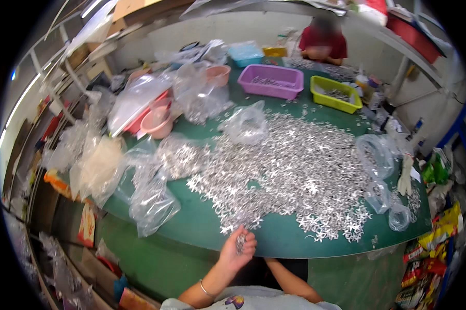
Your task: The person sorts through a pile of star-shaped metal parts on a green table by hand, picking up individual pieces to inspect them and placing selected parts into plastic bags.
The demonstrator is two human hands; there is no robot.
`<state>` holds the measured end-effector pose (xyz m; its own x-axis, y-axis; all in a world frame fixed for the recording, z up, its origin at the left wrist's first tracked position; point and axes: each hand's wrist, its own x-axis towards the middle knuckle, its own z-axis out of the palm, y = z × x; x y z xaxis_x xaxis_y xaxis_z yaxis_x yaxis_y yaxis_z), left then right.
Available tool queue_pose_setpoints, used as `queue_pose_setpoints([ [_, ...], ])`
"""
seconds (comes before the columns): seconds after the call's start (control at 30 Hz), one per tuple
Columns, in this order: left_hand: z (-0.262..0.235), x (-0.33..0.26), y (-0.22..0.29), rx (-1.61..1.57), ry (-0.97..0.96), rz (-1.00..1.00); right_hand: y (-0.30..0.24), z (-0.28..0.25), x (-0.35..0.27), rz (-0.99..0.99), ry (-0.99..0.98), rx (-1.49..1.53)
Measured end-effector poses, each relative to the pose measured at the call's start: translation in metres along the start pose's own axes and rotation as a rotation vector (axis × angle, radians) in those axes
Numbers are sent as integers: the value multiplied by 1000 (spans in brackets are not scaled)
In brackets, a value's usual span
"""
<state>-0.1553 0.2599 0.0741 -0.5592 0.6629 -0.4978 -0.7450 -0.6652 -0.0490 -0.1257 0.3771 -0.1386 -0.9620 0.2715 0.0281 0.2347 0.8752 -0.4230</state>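
Observation:
My left hand (pixel 237 250), with a bangle on its wrist, is closed around a cluster of small silvery metal pieces (pixel 240 243) at the table's near edge. Just beyond it spreads a wide heap of similar shiny pieces (pixel 295 165), many of them star-like or branched, over the green table (pixel 191 212). My right forearm (pixel 295 283) reaches forward to the table's near edge, where the hand goes out of sight underneath; its fingers are hidden.
A purple bin (pixel 271 92) and a yellow-green bin (pixel 336 106) hold pieces behind the heap. Clear plastic bags (pixel 153 204) and a pink bucket (pixel 157 123) crowd the left. Gloves (pixel 406 175) lie at the right. A person in red (pixel 323 44) sits across.

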Motion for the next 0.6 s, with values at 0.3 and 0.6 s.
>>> queue_pose_setpoints([
  [0.3, 14, -23, 46, -150, 72, 368, 11, -22, 11, 22, 20, -61],
  [0.6, 7, 3, 33, -339, -247, 210, 11, -24, 14, 16, -9, -62],
])
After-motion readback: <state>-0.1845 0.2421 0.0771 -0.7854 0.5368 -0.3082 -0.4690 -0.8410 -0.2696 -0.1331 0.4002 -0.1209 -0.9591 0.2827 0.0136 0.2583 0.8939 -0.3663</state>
